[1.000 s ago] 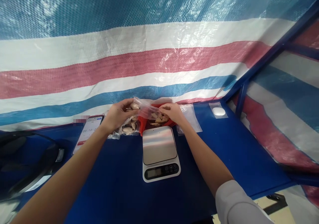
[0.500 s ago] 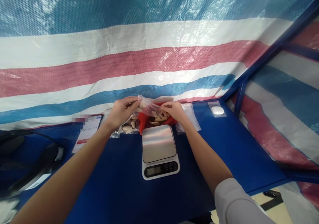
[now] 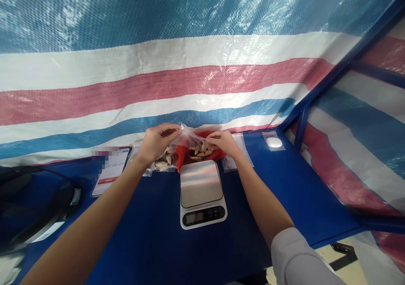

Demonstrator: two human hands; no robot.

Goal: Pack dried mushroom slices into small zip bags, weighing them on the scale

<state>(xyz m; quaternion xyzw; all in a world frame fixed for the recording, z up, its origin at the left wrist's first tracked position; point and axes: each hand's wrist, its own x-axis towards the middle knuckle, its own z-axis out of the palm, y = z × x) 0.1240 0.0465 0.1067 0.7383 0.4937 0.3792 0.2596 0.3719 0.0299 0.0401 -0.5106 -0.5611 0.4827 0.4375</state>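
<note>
My left hand pinches one upper edge of a clear plastic bag. On the other side, my right hand has its fingers closed on the same bag. Pale brown dried slices show beneath the clear plastic; whether they lie inside it or in the red bag around them, I cannot tell. Just in front stands a kitchen scale with a bare steel plate and a dark display. Beside my left wrist lies another clear bag with pale slices.
A phone showing a timer lies on the blue table at the left, near a black strapped object. Flat clear bags lie right of the red bag. A white oval object rests farther right. Striped sheeting rises behind.
My left fingertips have slid slightly right along the bag's edge, which now stands more stretched between my hands. The view has shifted slightly.
</note>
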